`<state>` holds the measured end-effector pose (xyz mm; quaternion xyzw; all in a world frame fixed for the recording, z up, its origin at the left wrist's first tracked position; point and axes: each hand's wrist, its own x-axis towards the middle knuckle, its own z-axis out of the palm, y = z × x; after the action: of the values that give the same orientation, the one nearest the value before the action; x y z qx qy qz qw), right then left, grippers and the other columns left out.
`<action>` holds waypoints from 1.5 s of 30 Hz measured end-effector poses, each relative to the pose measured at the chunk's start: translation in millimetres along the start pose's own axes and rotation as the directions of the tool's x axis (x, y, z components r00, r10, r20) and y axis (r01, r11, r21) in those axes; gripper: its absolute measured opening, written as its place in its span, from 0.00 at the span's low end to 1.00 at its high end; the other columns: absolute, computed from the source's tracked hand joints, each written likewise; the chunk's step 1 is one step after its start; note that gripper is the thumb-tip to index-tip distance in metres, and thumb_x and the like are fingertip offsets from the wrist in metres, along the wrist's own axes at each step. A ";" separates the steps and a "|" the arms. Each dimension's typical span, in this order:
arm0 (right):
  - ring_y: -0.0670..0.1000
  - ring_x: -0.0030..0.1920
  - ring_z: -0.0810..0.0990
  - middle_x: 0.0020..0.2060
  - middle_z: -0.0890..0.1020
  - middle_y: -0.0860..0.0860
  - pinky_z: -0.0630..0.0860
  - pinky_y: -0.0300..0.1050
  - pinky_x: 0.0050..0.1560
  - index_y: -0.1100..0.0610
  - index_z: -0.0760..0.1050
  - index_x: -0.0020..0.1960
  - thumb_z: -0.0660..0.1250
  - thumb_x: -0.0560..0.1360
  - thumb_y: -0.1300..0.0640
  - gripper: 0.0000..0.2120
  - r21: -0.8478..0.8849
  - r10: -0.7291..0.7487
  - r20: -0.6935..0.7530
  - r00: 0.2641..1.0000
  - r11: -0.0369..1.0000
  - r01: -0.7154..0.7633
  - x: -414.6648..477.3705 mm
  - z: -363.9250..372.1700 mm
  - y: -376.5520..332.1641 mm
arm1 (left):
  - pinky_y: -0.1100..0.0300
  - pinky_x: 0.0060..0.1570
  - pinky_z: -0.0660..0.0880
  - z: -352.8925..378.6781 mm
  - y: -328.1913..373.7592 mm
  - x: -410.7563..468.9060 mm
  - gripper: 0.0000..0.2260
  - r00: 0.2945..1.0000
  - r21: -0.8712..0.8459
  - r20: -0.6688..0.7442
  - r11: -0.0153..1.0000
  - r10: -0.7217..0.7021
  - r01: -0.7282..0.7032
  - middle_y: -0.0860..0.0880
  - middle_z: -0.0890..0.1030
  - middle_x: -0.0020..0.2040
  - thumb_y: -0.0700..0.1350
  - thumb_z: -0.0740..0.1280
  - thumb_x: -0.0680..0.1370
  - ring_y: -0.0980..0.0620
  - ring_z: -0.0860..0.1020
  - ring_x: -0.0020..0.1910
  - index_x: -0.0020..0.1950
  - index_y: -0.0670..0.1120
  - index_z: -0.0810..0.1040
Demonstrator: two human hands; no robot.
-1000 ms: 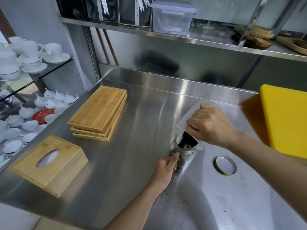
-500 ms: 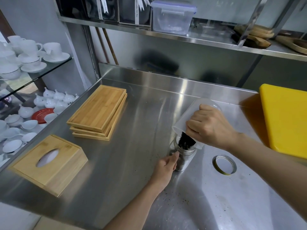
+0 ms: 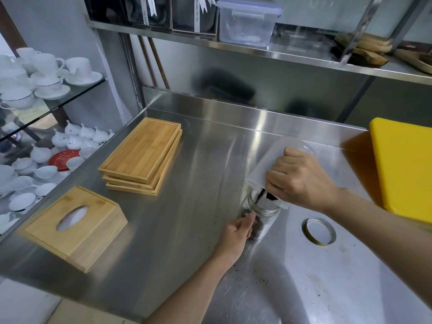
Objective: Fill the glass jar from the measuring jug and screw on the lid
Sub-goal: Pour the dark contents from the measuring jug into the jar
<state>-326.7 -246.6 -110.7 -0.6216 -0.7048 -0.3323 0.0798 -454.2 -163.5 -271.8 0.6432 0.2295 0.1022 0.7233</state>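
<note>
The right hand (image 3: 301,181) tips the jug (image 3: 271,164) over the jar (image 3: 261,213), steadied by the left hand (image 3: 238,232) (pouring step); next, judging so, the lid (image 3: 319,231) beside it needs fetching.

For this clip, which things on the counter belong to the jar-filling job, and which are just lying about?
In use: glass jar, measuring jug, lid, left hand, right hand.
Lying about: wooden trays, tissue box, yellow board.
</note>
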 end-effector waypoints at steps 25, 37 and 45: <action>0.55 0.22 0.63 0.20 0.66 0.55 0.64 0.46 0.28 0.60 0.66 0.25 0.63 0.73 0.66 0.18 0.000 -0.011 0.003 1.000 1.000 0.011 3.1 -3.6 -5.1 | 0.64 0.29 0.58 0.3 3.2 -0.9 0.24 1.000 -0.001 0.013 1.000 -0.006 0.006 0.55 0.62 0.22 0.55 0.63 0.77 0.58 0.60 0.24 0.23 0.52 0.61; 0.55 0.22 0.66 0.20 0.70 0.56 0.67 0.46 0.29 0.62 0.70 0.25 0.65 0.72 0.64 0.17 -0.052 0.012 0.043 0.999 0.999 -0.010 0.5 -7.1 -1.0 | 0.64 0.29 0.58 -3.0 6.2 -2.5 0.23 0.999 0.044 0.049 0.999 0.007 -0.009 0.55 0.62 0.22 0.58 0.61 0.76 0.58 0.60 0.24 0.24 0.51 0.60; 0.55 0.22 0.67 0.21 0.71 0.56 0.68 0.46 0.29 0.62 0.71 0.26 0.63 0.74 0.63 0.17 -0.060 -0.021 0.046 0.999 0.998 0.024 -0.7 -5.8 -4.4 | 0.63 0.29 0.57 -3.3 6.5 -1.4 0.23 0.998 0.062 0.065 0.998 0.022 -0.026 0.55 0.61 0.22 0.56 0.60 0.77 0.58 0.59 0.25 0.25 0.50 0.59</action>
<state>-332.4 -250.5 -108.2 -0.6231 -0.7031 -0.3401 0.0411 -456.0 -160.2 -265.4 0.6711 0.2015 0.0831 0.7086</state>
